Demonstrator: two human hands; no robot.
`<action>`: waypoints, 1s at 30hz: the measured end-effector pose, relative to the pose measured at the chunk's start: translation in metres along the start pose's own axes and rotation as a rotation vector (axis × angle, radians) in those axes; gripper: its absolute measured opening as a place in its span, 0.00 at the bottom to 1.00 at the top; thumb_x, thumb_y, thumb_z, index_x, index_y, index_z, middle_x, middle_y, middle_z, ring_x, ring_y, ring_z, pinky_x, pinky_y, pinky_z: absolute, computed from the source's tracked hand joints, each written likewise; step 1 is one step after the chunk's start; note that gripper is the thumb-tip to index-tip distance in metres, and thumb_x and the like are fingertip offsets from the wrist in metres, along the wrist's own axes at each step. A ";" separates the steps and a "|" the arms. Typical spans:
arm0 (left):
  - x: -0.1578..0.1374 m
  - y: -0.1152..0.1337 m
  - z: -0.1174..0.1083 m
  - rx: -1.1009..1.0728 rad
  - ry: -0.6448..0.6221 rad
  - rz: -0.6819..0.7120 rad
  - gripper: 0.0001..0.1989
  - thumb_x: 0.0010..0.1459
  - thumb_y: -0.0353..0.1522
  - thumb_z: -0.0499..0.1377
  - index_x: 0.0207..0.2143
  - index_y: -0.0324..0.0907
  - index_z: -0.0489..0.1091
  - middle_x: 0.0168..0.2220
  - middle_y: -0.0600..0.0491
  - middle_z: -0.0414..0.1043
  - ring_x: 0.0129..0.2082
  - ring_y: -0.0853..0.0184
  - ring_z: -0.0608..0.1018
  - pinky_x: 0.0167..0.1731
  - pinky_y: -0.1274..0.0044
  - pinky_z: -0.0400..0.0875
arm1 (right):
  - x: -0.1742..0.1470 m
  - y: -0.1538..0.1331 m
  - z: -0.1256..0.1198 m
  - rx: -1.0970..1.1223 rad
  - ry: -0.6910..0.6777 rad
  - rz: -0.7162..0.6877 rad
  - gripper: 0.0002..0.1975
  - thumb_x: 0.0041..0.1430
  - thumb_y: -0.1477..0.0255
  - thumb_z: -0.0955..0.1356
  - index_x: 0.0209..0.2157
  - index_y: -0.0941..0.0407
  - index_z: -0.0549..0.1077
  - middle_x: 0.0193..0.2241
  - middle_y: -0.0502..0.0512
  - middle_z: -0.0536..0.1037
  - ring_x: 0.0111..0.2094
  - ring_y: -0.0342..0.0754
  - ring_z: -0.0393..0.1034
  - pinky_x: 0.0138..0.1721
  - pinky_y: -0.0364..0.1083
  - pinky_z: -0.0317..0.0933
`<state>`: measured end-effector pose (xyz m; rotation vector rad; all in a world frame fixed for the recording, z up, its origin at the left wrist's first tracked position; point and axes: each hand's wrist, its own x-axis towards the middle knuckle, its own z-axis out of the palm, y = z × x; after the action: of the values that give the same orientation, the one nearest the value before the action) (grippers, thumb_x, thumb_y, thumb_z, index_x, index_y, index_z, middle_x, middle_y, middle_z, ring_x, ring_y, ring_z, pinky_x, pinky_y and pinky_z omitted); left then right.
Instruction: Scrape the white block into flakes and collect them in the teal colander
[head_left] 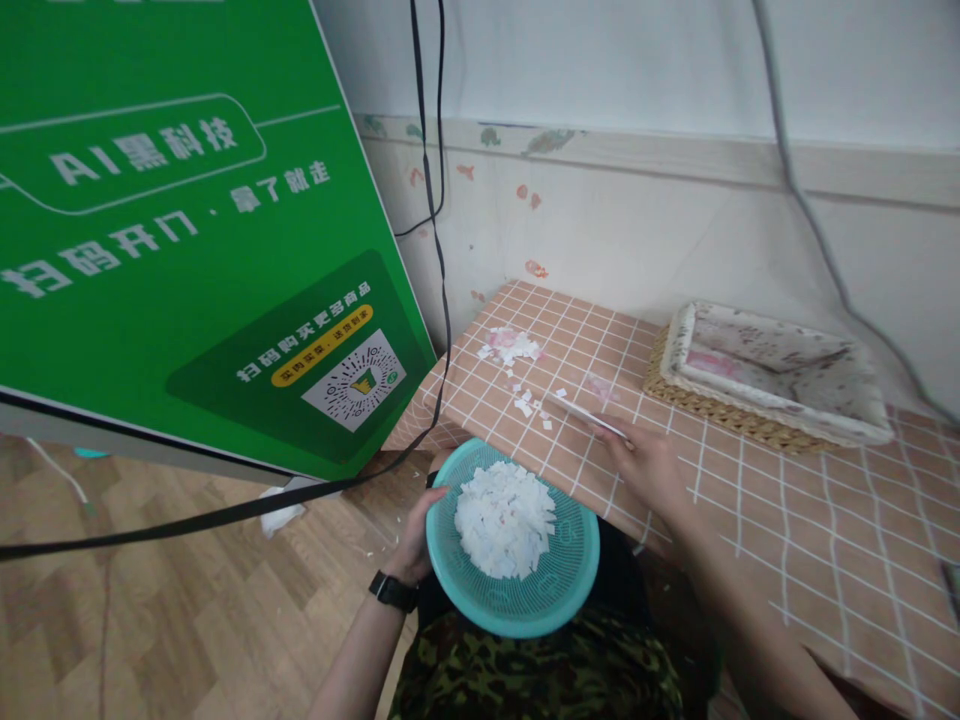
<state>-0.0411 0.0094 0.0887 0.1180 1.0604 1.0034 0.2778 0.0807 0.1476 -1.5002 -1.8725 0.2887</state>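
left hand (415, 533): clamped on teal colander (576, 565), white bits (504, 520) inside
right hand (649, 466): gripping some flat white thing (589, 414), farther right

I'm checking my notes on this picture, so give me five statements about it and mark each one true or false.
1. The left hand holds the teal colander at its rim. True.
2. The colander holds green leaves. False: it holds a heap of white scraps.
3. The right hand holds a thin pale object. True.
4. Both wrists are bare. False: the left one has a dark watch.
5. The lined wicker basket stands on the checked cloth. True.
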 end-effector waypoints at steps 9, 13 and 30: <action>-0.003 0.002 0.002 -0.022 -0.020 0.001 0.09 0.52 0.32 0.59 0.32 0.35 0.74 0.25 0.50 0.77 0.23 0.66 0.76 0.29 0.76 0.70 | -0.006 -0.013 -0.001 0.052 -0.103 -0.029 0.14 0.60 0.66 0.62 0.41 0.51 0.76 0.38 0.52 0.79 0.35 0.50 0.75 0.36 0.47 0.68; -0.005 0.003 0.005 -0.022 -0.030 -0.031 0.12 0.53 0.34 0.58 0.36 0.34 0.73 0.29 0.47 0.78 0.28 0.63 0.78 0.33 0.73 0.71 | -0.013 -0.018 -0.006 0.125 -0.167 0.002 0.14 0.60 0.64 0.62 0.37 0.52 0.77 0.35 0.52 0.80 0.30 0.48 0.75 0.30 0.45 0.67; -0.006 0.003 0.008 -0.021 -0.026 -0.030 0.15 0.53 0.35 0.58 0.40 0.34 0.73 0.32 0.45 0.79 0.30 0.60 0.79 0.35 0.71 0.72 | -0.024 -0.016 0.003 0.019 -0.073 -0.083 0.13 0.61 0.68 0.61 0.42 0.50 0.75 0.39 0.52 0.79 0.36 0.49 0.75 0.37 0.46 0.68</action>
<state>-0.0373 0.0095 0.0986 0.0974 1.0247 0.9837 0.2653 0.0548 0.1454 -1.4131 -1.9786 0.3256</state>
